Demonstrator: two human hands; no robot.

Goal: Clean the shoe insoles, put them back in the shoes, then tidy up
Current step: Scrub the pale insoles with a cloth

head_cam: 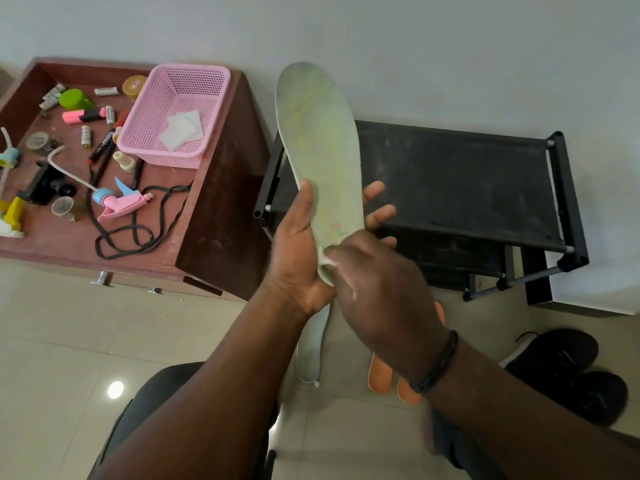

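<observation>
In the middle of the frame the left hand grips a pale green insole near its heel, thumb on the near face and fingertips showing past the far edge, so the insole stands nearly upright with its toe toward the top of the frame. The right hand crosses in front of the heel, fingers curled round a small white wipe pressed against the insole's lower end; a dark bracelet circles that wrist. Both forearms cover much of the floor below.

Behind the hands, partly hidden, a second pale insole lies on the tiled floor, and two orange insoles lie just right of it under the right forearm. A pair of black shoes sits at the lower right. A black rack stands at centre right against the wall.

At the upper left a reddish-brown bench carries a pink basket holding white wipes. Near it lie a pink spray head, a black cord, a green cup, a pink highlighter, markers and small batteries, crowded close together.
</observation>
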